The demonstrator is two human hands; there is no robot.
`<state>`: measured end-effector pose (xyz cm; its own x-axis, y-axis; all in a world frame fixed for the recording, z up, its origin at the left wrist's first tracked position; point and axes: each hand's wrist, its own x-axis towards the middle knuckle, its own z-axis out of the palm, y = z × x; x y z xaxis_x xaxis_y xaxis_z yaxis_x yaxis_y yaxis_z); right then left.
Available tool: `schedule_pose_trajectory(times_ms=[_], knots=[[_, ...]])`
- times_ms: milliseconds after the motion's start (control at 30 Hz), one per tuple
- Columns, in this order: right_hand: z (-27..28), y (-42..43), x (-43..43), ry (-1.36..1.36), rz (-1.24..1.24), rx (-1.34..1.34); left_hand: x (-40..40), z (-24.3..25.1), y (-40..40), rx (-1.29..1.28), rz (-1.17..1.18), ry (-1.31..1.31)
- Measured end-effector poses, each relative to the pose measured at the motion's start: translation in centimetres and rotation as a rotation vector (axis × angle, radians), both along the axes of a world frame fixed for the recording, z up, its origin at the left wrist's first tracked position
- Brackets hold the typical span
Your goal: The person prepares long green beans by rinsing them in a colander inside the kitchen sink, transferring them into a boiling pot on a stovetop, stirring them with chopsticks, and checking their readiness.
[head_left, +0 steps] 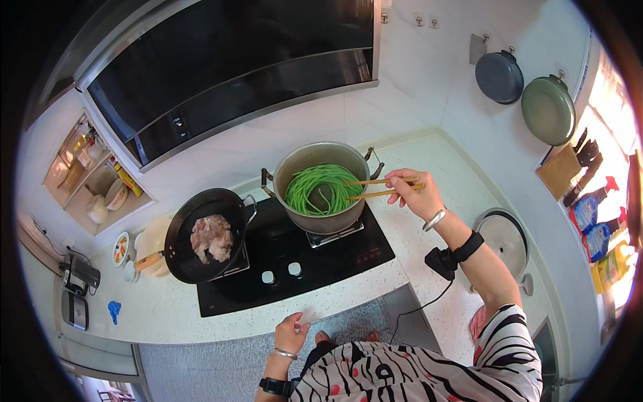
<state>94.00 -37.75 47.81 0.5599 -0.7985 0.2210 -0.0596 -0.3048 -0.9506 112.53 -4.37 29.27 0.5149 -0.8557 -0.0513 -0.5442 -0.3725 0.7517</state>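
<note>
A pair of wooden chopsticks point(374, 195) is gripped in my right hand point(416, 193), its tips at the right side of a heap of long green beans point(306, 188). The beans lie coiled inside a deep metal pot point(324, 223) on the right burner. My left hand point(291, 331) hangs near the front edge of the counter, holding nothing, fingers loosely bent and apart. On the left burner sits a black frying pan point(183, 241) with a wooden handle point(149, 260) pointing left. A piece of pale pinkish meat point(212, 237) lies in it.
Two knobs point(295, 269) sit on the black glass cooktop point(226, 301). A round metal lid point(502, 246) lies beneath my right forearm. A cable point(427, 304) hangs from my wrist device point(441, 262). Left are a plate of chopped food point(120, 249) and a blue cloth-like item point(114, 311).
</note>
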Motion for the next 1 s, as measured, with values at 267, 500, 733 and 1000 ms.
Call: schedule_pose_trajectory(times_ms=[267, 500, 733, 1000], knots=[[0.0, -1.7, 1.9, 0.194, -0.012, -0.206, -0.8, 0.2, -0.5, 0.043, -0.023, 0.037], [0.2, -1.6, 4.4, 0.319, 0.092, -0.435, 2.3, -1.0, -3.9, -0.056, -0.062, 0.093], [-0.7, -3.0, 8.9, 0.387, 0.208, -0.616, 4.3, -0.2, -5.0, -0.054, -0.061, 0.12], [-2.8, -5.2, 14.1, 0.427, 0.375, -0.812, 7.0, -1.6, -5.4, -0.063, -0.036, 0.179]])
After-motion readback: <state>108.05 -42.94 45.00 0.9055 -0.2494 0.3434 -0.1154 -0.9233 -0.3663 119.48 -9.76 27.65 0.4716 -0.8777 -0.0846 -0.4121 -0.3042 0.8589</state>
